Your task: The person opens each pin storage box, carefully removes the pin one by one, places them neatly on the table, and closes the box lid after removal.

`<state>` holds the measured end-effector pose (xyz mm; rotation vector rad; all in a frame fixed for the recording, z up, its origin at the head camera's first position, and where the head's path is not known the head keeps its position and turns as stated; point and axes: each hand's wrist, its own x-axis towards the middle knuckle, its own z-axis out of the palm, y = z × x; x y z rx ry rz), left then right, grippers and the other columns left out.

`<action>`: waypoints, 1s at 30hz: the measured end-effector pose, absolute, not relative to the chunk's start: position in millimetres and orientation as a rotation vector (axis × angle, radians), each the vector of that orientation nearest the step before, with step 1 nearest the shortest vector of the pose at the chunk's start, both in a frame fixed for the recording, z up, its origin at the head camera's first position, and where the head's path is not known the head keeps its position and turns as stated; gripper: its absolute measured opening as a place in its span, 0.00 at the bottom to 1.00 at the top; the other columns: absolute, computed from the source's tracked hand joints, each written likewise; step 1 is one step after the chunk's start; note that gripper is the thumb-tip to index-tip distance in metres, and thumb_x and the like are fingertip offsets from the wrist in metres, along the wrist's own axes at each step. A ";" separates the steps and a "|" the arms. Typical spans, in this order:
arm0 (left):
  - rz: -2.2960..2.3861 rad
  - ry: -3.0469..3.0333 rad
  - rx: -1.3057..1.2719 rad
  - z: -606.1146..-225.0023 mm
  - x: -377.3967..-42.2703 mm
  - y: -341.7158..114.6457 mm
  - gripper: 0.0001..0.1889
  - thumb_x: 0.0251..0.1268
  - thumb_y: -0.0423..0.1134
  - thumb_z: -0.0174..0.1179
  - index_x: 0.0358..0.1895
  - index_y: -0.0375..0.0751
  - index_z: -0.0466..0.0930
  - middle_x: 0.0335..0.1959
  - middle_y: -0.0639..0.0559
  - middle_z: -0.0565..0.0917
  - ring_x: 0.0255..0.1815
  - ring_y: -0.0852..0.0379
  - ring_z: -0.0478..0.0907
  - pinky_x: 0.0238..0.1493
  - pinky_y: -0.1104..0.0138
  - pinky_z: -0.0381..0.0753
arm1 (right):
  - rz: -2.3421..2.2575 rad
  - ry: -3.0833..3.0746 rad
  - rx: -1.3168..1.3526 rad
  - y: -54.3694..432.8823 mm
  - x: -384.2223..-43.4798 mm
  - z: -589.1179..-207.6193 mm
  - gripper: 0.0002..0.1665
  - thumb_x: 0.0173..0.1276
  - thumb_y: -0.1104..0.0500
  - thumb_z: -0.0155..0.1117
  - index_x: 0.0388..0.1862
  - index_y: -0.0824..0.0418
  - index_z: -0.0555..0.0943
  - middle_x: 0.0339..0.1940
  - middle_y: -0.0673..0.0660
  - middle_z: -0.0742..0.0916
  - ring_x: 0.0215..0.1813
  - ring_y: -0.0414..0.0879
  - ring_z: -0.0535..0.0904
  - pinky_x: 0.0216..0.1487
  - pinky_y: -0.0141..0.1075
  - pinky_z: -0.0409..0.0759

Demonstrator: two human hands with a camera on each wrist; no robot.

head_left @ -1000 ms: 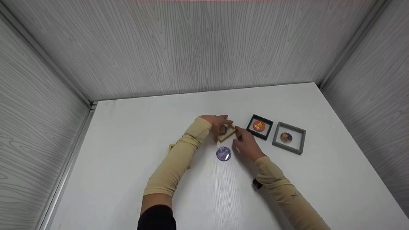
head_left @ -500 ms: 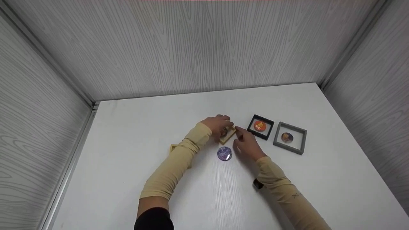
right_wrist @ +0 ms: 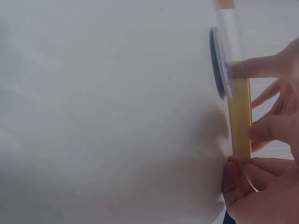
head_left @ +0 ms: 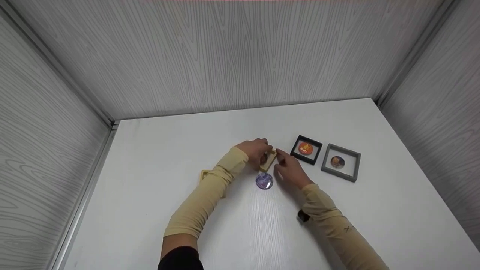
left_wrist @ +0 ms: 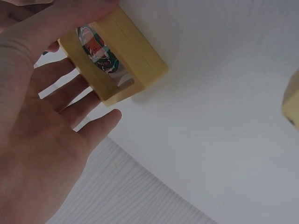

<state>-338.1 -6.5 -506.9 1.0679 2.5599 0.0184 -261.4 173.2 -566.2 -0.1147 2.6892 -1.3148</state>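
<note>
My left hand [head_left: 256, 152] grips a small yellow display frame [head_left: 269, 162] slightly left of my right hand. Its thumb lies along one edge and its fingers reach to the opposite side. Behind the window of this frame shows a round badge [left_wrist: 98, 49] in red, green and white. My right hand [head_left: 291, 170] pinches the frame's right corner with curled fingers, as the right wrist view shows. A purple round badge [head_left: 264, 181] lies just in front of the frame, and in the right wrist view it stands edge-on by my left fingers [right_wrist: 261, 66].
To the right lie a black display frame [head_left: 293, 154] with an orange badge and a grey display frame [head_left: 340, 174] with a darker badge. Another yellow frame [head_left: 204, 173] sits partly hidden beneath my left forearm. Grey wood-grain panels [head_left: 240, 56] border the white table [head_left: 157, 150].
The yellow frame has turned about its right corner, its left side swinging toward me and nearer the purple badge. My left hand has shifted slightly with it; the right hand stays almost still.
</note>
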 end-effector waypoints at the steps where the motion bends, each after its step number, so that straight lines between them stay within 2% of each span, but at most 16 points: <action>1: 0.017 2.560 1.069 -506.9 -337.0 -7.2 0.32 0.60 0.35 0.75 0.70 0.47 0.77 0.63 0.48 0.79 0.61 0.51 0.77 0.60 0.57 0.84 | -1.320 2.679 -0.110 173.3 -260.9 -566.0 0.39 0.76 0.64 0.58 0.84 0.66 0.61 0.65 0.70 0.83 0.61 0.59 0.80 0.69 0.54 0.77; 6: 0.031 2.574 1.104 -502.8 -332.1 -10.5 0.31 0.60 0.35 0.74 0.69 0.45 0.78 0.62 0.46 0.80 0.60 0.49 0.77 0.59 0.56 0.85 | -1.386 2.627 -0.105 173.9 -257.9 -561.8 0.38 0.78 0.63 0.57 0.84 0.65 0.61 0.74 0.71 0.78 0.67 0.63 0.80 0.72 0.56 0.77; 10: 0.065 2.588 1.129 -495.4 -328.6 -14.0 0.36 0.57 0.35 0.77 0.71 0.45 0.77 0.64 0.45 0.79 0.62 0.47 0.78 0.61 0.53 0.85 | -1.471 2.576 -0.104 174.6 -255.8 -557.4 0.37 0.80 0.63 0.56 0.84 0.64 0.61 0.81 0.68 0.72 0.72 0.66 0.78 0.75 0.57 0.76; 17: 0.145 2.580 1.096 -485.5 -320.7 -22.8 0.42 0.52 0.41 0.81 0.74 0.47 0.75 0.63 0.45 0.78 0.59 0.49 0.78 0.60 0.53 0.86 | -1.624 2.490 -0.194 183.2 -255.8 -556.1 0.33 0.81 0.64 0.56 0.82 0.64 0.66 0.81 0.66 0.72 0.74 0.65 0.76 0.66 0.51 0.83; 24: 0.269 2.560 1.072 -484.7 -313.4 -33.9 0.43 0.53 0.50 0.80 0.74 0.46 0.73 0.64 0.45 0.78 0.61 0.50 0.77 0.64 0.55 0.84 | -1.710 2.381 -0.258 188.5 -256.6 -557.6 0.34 0.78 0.64 0.62 0.81 0.60 0.68 0.81 0.63 0.72 0.75 0.64 0.75 0.66 0.55 0.84; 30: 0.406 2.515 1.082 -480.4 -303.3 -42.3 0.45 0.55 0.53 0.79 0.76 0.44 0.71 0.66 0.44 0.76 0.63 0.49 0.76 0.66 0.55 0.83 | -1.780 2.275 -0.254 190.7 -254.8 -555.0 0.35 0.77 0.62 0.66 0.79 0.60 0.68 0.80 0.62 0.73 0.75 0.63 0.75 0.64 0.48 0.85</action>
